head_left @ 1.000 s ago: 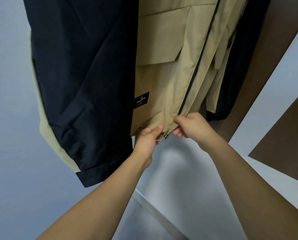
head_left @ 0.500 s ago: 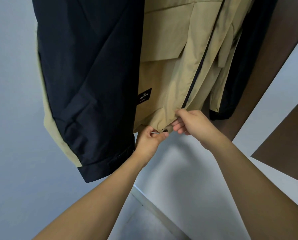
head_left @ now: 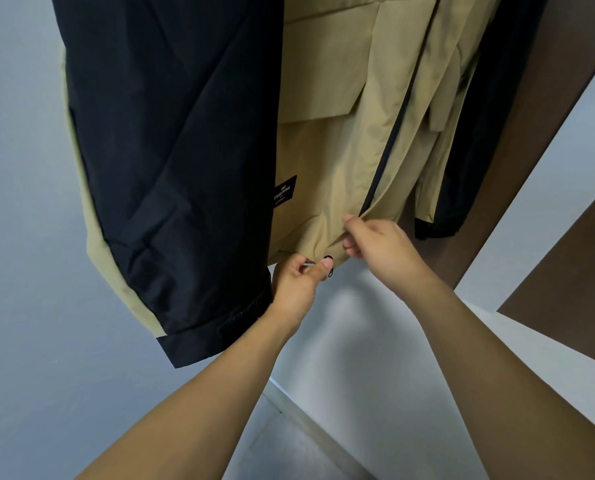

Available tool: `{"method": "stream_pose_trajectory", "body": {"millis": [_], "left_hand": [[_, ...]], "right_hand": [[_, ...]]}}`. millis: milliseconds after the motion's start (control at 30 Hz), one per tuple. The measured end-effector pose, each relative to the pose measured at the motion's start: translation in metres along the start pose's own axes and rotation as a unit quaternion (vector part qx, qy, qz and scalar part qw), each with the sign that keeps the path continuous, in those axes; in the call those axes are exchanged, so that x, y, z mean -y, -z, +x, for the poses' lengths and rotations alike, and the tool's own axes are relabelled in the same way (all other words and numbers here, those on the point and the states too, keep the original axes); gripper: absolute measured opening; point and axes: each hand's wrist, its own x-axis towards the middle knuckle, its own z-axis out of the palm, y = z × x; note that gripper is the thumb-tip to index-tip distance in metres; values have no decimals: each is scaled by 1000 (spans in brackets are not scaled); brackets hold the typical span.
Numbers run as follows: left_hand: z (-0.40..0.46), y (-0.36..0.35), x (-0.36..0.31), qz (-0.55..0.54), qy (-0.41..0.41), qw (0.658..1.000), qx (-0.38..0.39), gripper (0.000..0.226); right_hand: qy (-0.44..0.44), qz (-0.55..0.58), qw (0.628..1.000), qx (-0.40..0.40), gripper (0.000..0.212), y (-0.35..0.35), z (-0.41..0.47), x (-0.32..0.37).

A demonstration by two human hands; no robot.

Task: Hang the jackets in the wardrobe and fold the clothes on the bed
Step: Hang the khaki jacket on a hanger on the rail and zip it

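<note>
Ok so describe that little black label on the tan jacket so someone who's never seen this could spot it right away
Start at the hanging jacket, whose tan front panel sits beside its wide black sleeve. Follow the sleeve's right edge down toward the hem, above the left hand. There sits the black label, a small tilted rectangle with white lettering too small to read, the only printed patch on the tan cloth.

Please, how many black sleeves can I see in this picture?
2. One sleeve hangs left of the left hand; the other hangs right, behind the tan jacket. Their tops are out of frame.
</note>
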Motion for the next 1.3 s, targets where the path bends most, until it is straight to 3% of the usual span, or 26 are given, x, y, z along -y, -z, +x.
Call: {"method": "stream_pose_trajectory", "body": {"millis": [233, 433, 733, 967, 1300], "left_hand": [[2, -4, 0, -50, 32, 998, -20, 15], [0, -6, 0, -43, 34, 998, -9, 13], [-4, -8, -3, -53, 43, 997, -26, 20], [-8, -11, -3, -105, 53, 993, 18, 16], [-5, -14, -7, -72, 71, 994, -40, 34]], "right_hand": [[44, -30, 998, -40, 27, 4, 0, -2], [58, -12, 997, -54, 19, 5, 3, -6], [76, -38, 994, -72, 21, 4, 1, -8], [77, -43, 993, -82, 22, 6, 2, -9], [78, -47, 993, -79, 23, 5, 1, -10]]}}
